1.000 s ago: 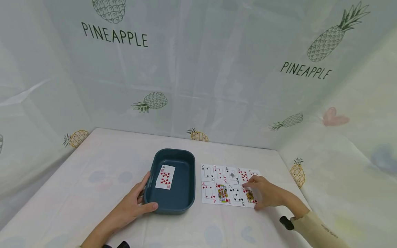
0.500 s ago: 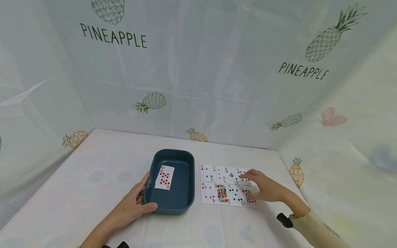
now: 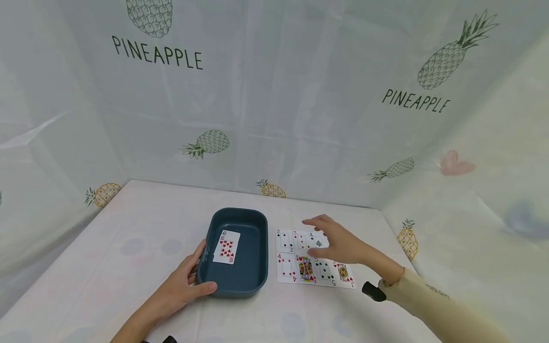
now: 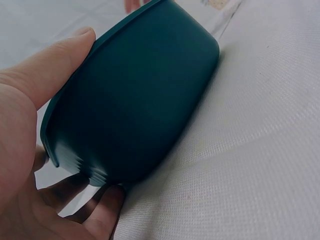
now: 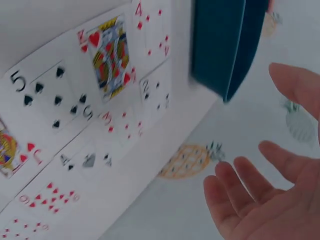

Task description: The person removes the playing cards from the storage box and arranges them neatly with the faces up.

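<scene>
My left hand [image 3: 182,286] grips the near left side of a dark teal tray [image 3: 262,267], thumb at the rim and fingers against the outer wall in the left wrist view. Inside the tray, a ten of hearts [image 3: 226,247] overlaps a queen. My right hand [image 3: 343,240] hovers over the playing cards, fingers spread, nothing in its grasp. Face up in two rows lie several cards, including a four of diamonds [image 3: 286,267], king of hearts [image 5: 111,57], five of spades [image 5: 52,95] and ace of spades [image 5: 86,161]. In the head view the hand hides the back row's right end.
A white cloth covers the table [image 3: 171,209]. Behind it and at both sides hang pineapple-print cloth walls [image 3: 274,119]. The nine of hearts [image 5: 50,197] and six of diamonds [image 5: 22,230] show in the right wrist view.
My right hand has lifted from the cards' right end and moved left toward the tray, fingers spreading. The left hand stays on the tray.
</scene>
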{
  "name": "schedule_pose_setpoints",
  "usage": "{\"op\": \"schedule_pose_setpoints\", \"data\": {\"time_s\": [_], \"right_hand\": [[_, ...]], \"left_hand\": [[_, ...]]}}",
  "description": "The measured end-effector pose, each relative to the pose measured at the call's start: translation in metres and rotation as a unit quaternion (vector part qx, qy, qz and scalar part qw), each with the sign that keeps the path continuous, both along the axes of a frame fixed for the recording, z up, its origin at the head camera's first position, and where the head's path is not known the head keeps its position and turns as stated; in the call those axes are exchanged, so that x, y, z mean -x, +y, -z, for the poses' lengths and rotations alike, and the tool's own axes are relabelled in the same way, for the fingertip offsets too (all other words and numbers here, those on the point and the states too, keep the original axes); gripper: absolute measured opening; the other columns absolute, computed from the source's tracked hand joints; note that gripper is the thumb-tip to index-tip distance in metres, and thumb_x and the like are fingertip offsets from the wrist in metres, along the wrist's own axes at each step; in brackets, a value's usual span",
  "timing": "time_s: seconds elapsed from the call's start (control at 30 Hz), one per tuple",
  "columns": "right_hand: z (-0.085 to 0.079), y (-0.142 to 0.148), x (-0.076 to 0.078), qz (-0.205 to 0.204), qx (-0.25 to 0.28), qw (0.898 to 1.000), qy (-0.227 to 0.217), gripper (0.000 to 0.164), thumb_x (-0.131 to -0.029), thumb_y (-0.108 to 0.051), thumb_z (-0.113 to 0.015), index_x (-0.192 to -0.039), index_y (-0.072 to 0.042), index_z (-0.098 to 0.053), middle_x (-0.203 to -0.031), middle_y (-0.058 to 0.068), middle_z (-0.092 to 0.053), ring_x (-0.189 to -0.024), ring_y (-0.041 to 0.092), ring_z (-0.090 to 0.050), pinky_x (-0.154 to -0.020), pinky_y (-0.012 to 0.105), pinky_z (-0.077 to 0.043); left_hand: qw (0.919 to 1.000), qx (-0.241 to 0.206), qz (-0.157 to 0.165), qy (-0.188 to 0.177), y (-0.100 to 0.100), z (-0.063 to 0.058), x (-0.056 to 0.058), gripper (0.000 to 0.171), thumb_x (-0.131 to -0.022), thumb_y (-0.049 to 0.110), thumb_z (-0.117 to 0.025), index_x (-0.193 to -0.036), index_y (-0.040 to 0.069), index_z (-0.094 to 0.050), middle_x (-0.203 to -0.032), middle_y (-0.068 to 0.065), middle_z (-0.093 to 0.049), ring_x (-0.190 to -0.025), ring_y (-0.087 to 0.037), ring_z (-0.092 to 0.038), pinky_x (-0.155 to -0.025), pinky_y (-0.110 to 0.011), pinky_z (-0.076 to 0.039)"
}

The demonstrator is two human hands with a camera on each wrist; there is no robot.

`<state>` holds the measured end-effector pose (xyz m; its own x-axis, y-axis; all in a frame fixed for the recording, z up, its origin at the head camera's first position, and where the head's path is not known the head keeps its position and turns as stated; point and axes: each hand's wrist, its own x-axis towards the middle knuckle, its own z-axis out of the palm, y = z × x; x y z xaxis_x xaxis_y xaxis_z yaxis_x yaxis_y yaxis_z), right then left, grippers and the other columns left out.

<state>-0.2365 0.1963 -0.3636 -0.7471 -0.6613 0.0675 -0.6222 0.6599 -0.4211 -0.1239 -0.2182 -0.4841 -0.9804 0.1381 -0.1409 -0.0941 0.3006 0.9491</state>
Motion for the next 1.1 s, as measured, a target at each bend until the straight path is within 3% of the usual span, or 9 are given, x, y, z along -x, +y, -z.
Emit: {"op": "schedule_pose_setpoints", "data": {"time_s": [0.37, 0.57, 0.8, 1.1], "right_hand": [[0.004, -0.081, -0.002, -0.042, 0.016, 0.998, -0.049, 0.08, -0.092, -0.029, -0.084, -0.159, -0.01, -0.047, -0.151, 0.011, -0.052, -0.131, 0.03, -0.056, -0.101, 0.046, -0.057], [0.019, -0.117, 0.0, -0.073, 0.005, 0.995, -0.068, 0.08, -0.091, -0.031, -0.085, -0.159, -0.01, -0.047, -0.149, 0.012, -0.051, -0.136, 0.031, -0.053, -0.11, 0.046, -0.053], [0.045, -0.151, 0.015, -0.092, -0.014, 0.994, -0.06, 0.082, -0.091, -0.033, -0.085, -0.159, -0.007, -0.046, -0.149, 0.016, -0.052, -0.135, 0.03, -0.052, -0.112, 0.041, -0.052], [0.063, -0.176, 0.03, -0.099, -0.057, 0.992, -0.046, 0.085, -0.09, -0.036, -0.086, -0.16, -0.008, -0.047, -0.148, 0.015, -0.054, -0.132, 0.024, -0.052, -0.114, 0.034, -0.049]], "left_hand": [[0.9999, 0.01, -0.002, 0.0, -0.002, 0.003, 0.0, 0.112, -0.09, 0.04, -0.085, -0.172, 0.035, -0.009, -0.173, -0.023, -0.016, -0.151, -0.045, -0.04, -0.116, -0.05, -0.047], [0.9999, 0.011, 0.004, 0.006, -0.002, 0.002, 0.003, 0.111, -0.091, 0.04, -0.085, -0.172, 0.035, -0.009, -0.173, -0.022, -0.016, -0.151, -0.043, -0.041, -0.116, -0.047, -0.047], [0.9998, 0.007, 0.009, 0.014, -0.002, 0.0, 0.003, 0.11, -0.091, 0.039, -0.084, -0.172, 0.034, -0.01, -0.172, -0.022, -0.018, -0.15, -0.042, -0.042, -0.116, -0.044, -0.048], [0.9999, 0.005, 0.008, 0.009, -0.004, 0.002, 0.003, 0.109, -0.091, 0.04, -0.084, -0.172, 0.035, -0.01, -0.173, -0.021, -0.018, -0.15, -0.041, -0.043, -0.113, -0.043, -0.05]]}}
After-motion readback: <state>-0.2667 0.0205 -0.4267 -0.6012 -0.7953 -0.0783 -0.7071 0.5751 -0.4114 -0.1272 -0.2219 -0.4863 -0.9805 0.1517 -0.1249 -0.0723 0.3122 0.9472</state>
